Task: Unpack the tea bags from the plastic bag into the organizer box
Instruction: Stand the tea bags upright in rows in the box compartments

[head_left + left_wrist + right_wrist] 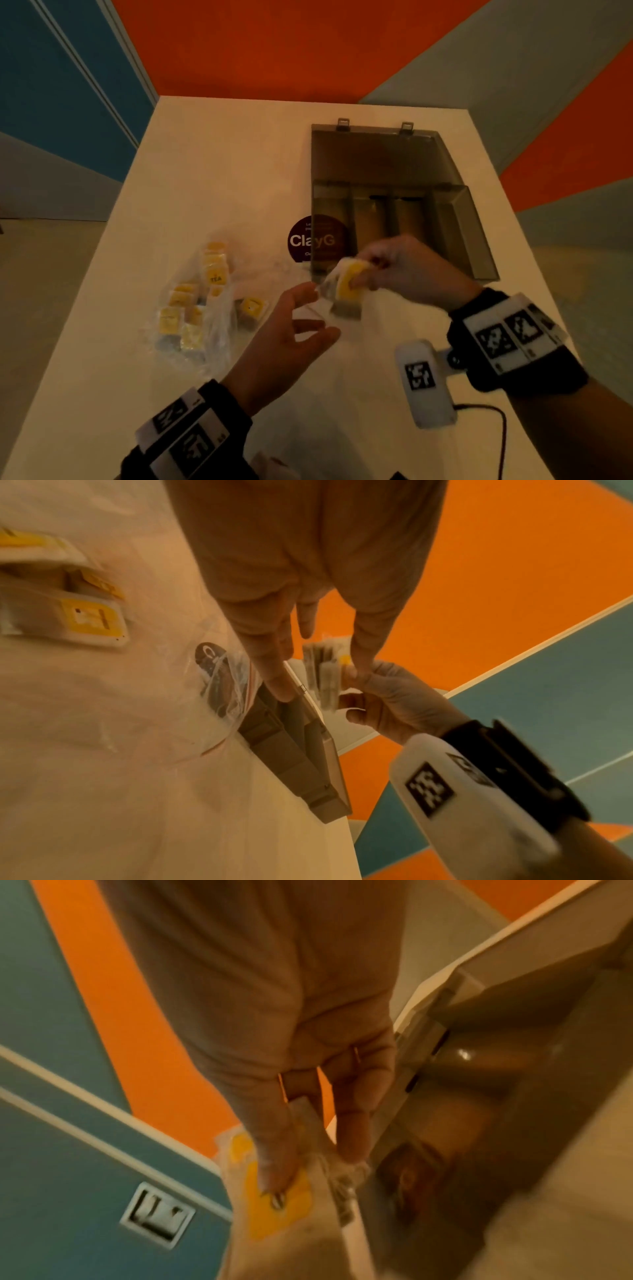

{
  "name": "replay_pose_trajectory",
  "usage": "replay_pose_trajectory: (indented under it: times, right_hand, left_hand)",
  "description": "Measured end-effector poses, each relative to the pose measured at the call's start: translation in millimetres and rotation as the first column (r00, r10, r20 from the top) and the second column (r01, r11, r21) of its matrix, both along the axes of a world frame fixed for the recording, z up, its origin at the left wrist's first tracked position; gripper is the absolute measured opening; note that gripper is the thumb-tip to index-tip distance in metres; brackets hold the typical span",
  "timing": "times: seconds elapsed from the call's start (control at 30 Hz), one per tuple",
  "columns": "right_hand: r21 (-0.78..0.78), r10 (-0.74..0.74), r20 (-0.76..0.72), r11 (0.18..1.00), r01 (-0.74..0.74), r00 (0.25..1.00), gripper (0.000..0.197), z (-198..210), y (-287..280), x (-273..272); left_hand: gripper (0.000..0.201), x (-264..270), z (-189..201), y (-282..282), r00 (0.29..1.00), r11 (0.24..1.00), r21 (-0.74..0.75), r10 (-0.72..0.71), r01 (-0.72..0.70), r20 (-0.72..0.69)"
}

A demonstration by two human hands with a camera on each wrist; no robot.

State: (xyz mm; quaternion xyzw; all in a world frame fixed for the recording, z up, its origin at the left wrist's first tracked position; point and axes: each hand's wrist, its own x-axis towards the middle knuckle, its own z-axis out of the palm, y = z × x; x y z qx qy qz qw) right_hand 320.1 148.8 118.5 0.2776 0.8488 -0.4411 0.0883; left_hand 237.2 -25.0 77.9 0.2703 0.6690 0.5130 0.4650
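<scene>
My right hand (368, 272) pinches a small stack of yellow-labelled tea bags (346, 291) just in front of the smoky grey organizer box (455, 226), whose lid lies open at the back. The same stack of tea bags (274, 1204) shows under my right thumb in the right wrist view. My left hand (301, 315) hovers open just left of the stack, fingers spread and holding nothing. The clear plastic bag (191, 308) with several more yellow tea bags lies on the white table (212, 171) at the left. One loose tea bag (251, 308) sits beside it.
A round dark sticker (301, 240) reading "ClayG" lies partly under the box's left front corner. A white tracker with a black cable (426, 387) hangs off my right wrist. Orange, blue and grey floor surrounds the table.
</scene>
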Motion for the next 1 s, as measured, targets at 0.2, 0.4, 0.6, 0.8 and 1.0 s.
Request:
replay_pose_trajectory:
  times: [0.2, 0.4, 0.6, 0.8, 1.0]
  right_hand:
    - [0.424, -0.221, 0.024, 0.886, 0.191, 0.975, 0.021, -25, 97, -26]
    - [0.547, -0.135, 0.262, 0.836, -0.032, 0.956, 0.019, -77, 126, -73]
    - [0.394, -0.300, 0.097, 0.887, 0.240, 0.949, 0.036, -96, 133, -85]
    - [-0.022, -0.593, -0.035, 0.805, 0.593, 0.804, 0.055, -94, 109, -55]
    - [-0.127, -0.701, -0.027, 0.710, 0.693, 0.713, 0.049, -119, 80, -65]
  left_hand:
    - [0.046, -15, -9, -12, 0.995, 0.997, -0.074, 0.023, -0.031, -0.101]
    - [0.050, -23, -18, -26, 0.998, 0.992, -0.125, 0.027, -0.034, -0.062]
    - [0.050, -26, -23, -22, 0.999, 0.990, -0.134, 0.041, -0.044, -0.027]
    - [0.054, -26, -34, -19, 0.999, 0.987, -0.157, 0.029, -0.032, -0.021]
    - [0.060, -28, -44, -22, 1.000, 0.981, -0.192, 0.019, -0.021, -0.010]
